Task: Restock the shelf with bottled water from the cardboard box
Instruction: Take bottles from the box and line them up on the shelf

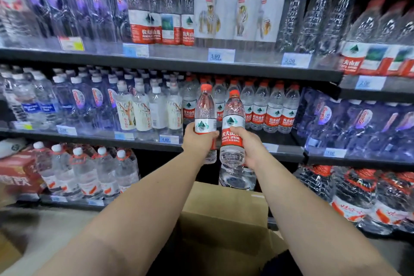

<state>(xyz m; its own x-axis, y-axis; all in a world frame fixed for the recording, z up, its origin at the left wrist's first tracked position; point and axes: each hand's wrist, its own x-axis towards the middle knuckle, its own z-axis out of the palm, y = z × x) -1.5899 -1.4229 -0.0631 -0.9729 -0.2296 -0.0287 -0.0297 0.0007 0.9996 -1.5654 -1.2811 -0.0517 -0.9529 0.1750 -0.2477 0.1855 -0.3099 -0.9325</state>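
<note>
Clear plastic, red-capped water bottles (205, 114) look full, weighty and slightly slick; left hand (198, 141) and right hand (249, 148) each clamp one around the label, probably the firmest hold.

2 hands (198, 142) (252, 149), 2 held bottles (205, 107) (233, 116), 1 cardboard box (224, 219)
</note>
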